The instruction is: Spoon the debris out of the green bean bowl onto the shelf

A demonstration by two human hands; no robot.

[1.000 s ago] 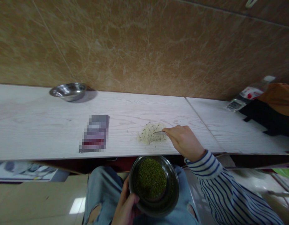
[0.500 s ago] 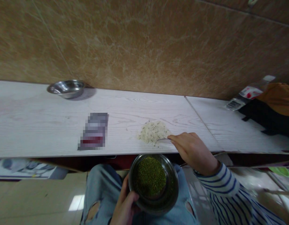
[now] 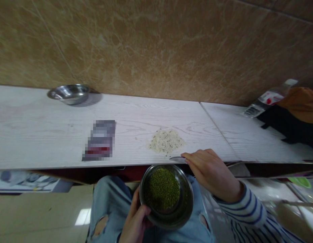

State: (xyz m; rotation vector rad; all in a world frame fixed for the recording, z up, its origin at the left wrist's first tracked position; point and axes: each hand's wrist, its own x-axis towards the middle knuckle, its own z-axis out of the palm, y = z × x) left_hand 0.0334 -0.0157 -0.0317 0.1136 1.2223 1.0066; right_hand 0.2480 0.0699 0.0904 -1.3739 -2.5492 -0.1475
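Steel bowl (image 3: 186, 202), green grains (image 3: 163, 187) inside, sat nearest, short of the table (image 3: 131, 145)'s near edge; left hand (image 3: 136, 219) gripped its left rim. Farther, I saw the right hand (image 3: 208, 168) pinching a metal utensil (image 3: 178, 159), long axis left-right, tip leftward. Pale heap (image 3: 167, 141) lay on the table, far and left of that pinch.

Utensil (image 3: 177, 159) — partly hidden, sleeve (image 3: 250, 209) — cut off; flat object (image 3: 100, 139) pixelated
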